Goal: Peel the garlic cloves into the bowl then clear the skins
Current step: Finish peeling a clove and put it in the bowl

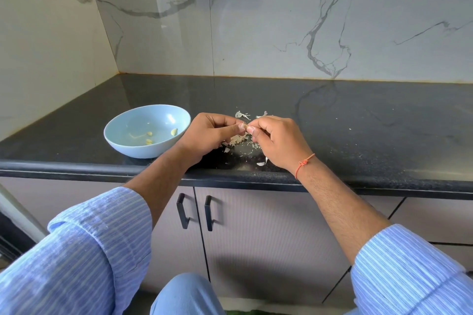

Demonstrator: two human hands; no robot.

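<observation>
I see my left hand (210, 133) and right hand (275, 139) meeting fingertip to fingertip above the black counter (358, 120), both pinching one garlic clove (245, 126) between them. The blue bowl (120, 133) sits at nine o'clock from the hands, holding peeled cloves (149, 133). Loose skins (239, 139) lie under and at twelve o'clock of the hands.

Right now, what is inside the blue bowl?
Three peeled garlic cloves lie in the bowl, plus a thin pale scrap. The left hand covers a bit of its right rim, so nothing there shows.
</observation>
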